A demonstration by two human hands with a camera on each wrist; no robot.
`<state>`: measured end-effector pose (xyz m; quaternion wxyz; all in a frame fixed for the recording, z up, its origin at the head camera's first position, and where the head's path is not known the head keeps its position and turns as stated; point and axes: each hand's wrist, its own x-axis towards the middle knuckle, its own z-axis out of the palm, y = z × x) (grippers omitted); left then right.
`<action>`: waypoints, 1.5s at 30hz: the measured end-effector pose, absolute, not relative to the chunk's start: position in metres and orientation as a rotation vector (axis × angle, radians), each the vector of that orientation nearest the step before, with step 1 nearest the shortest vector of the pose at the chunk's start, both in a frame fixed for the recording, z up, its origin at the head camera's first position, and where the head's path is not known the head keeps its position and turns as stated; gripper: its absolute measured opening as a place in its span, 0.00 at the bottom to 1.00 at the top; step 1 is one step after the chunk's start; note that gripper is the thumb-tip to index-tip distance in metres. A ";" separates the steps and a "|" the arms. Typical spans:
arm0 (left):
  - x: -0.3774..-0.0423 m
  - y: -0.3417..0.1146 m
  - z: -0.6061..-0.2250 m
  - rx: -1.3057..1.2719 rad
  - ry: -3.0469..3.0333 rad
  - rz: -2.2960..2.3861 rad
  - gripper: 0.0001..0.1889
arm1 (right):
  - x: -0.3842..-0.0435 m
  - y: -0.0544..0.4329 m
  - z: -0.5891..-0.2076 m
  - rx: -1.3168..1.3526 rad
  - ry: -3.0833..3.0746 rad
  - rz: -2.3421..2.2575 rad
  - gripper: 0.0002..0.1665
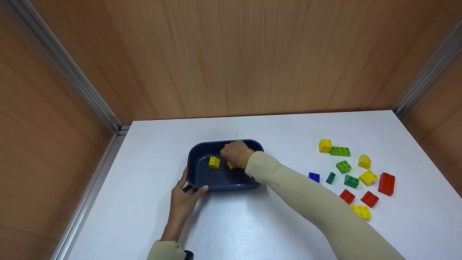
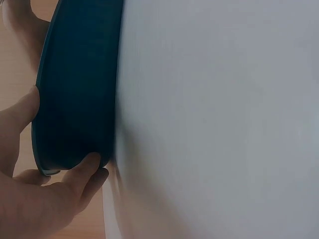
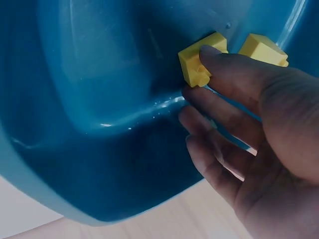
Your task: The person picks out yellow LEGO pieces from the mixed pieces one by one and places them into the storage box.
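Head view: what is the oblong tray (image 1: 225, 187) made of?

– Smooth, glossy plastic, by the look of it: dark blue, rounded corners. It sits on the white table (image 1: 151, 155), long axis running left to right.

– And the hands?

– The left hand (image 1: 183, 200) grips the tray's near left corner, thumb at the near side, fingers at the left end. The right hand (image 1: 237, 154) is inside the tray; in the right wrist view its thumb and forefinger pinch a yellow brick (image 3: 190, 62), the other fingers loosely bent.

– Which way does that brick point?

– Its round studs face the lower right of that view. The thumb covers one end, so I can't tell its long axis, nor whether it touches the tray floor.

– Anything beside it?

– A second yellow brick (image 3: 261, 49) with a slanted face, partly behind the thumb.

– And outside the tray?

– Hard-edged, studded bricks lie at the right. The large red brick (image 1: 386, 184) has its long axis pointing away from the person. The right sleeve (image 1: 310, 204) hides part of a blue brick (image 1: 314, 177).

– Left wrist view?

– Tray wall and hands; the tray's inside is hidden there.
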<state>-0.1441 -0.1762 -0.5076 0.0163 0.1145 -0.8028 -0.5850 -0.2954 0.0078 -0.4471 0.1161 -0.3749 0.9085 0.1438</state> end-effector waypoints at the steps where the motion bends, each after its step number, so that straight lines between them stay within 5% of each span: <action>1: -0.144 -0.177 -0.508 0.353 -2.497 -1.817 0.50 | -0.296 0.008 -0.445 -1.092 2.663 0.402 0.11; 45: -0.145 -0.181 -0.511 0.384 -2.499 -1.813 0.50 | -0.281 0.119 -0.439 -1.248 3.002 -0.144 0.16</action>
